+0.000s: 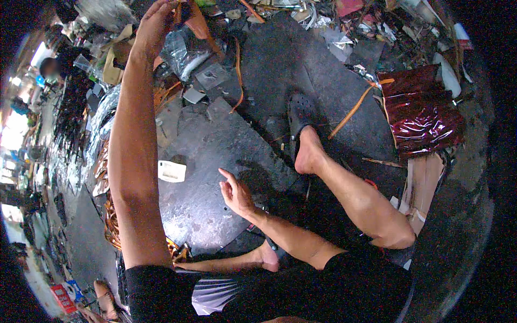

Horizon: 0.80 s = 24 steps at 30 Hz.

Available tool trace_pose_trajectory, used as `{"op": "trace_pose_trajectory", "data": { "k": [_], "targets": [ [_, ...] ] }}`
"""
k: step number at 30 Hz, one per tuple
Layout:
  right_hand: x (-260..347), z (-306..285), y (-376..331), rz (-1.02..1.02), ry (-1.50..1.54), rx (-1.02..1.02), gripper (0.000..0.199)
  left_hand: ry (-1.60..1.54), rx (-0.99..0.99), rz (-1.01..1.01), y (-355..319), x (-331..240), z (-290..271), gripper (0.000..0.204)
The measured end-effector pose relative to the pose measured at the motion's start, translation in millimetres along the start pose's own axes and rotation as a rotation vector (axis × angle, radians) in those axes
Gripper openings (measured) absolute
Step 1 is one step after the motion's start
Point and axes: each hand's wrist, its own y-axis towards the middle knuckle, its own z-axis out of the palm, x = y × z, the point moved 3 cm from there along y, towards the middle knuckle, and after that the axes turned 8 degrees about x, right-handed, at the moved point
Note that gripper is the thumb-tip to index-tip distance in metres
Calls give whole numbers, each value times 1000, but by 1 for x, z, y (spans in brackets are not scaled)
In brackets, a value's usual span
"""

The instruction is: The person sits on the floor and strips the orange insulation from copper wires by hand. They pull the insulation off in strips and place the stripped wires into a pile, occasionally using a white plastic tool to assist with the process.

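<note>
My left arm reaches to the far left, where my left hand [153,27] is at the top edge of the view. Its fingers look closed beside a brown-orange strip [202,27]; what they grip is not clear. Clear plastic wrap [186,54] lies just below that hand. Nearer to me, my right hand [237,196] hovers over the grey floor slab [199,210], its index finger stretched out and nothing in its grasp. A small white card-like piece [172,171] lies on the slab to its left.
Mixed scrap [339,37] is heaped along the far side. A shiny dark red sheet [423,113] lies at right, beside an orange strip [353,113] and cardboard [423,183]. My clog-shod foot [304,118] rests mid-floor. Another person's foot [105,299] shows at lower left.
</note>
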Motion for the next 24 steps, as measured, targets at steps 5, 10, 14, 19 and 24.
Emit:
{"op": "trace_pose_trajectory", "data": {
  "k": [5, 10, 14, 19, 24],
  "targets": [
    [10, 3, 0, -41, 42, 27, 47, -63, 146, -135, -10, 182, -25, 29],
    [2, 10, -2, -80, -67, 9, 47, 34, 53, -416, -119, 367, -17, 20],
    [-9, 9, 0, 54, -45, 86, 45, 696, -144, -440, -193, 264, 14, 34],
    [-2, 23, -3, -48, -50, 155, 43, 423, -344, -287, -351, 189, -43, 21],
    [11, 31, -5, -136, -89, 272, 65, 390, -223, -570, -502, 119, -108, 17]
  ]
}}
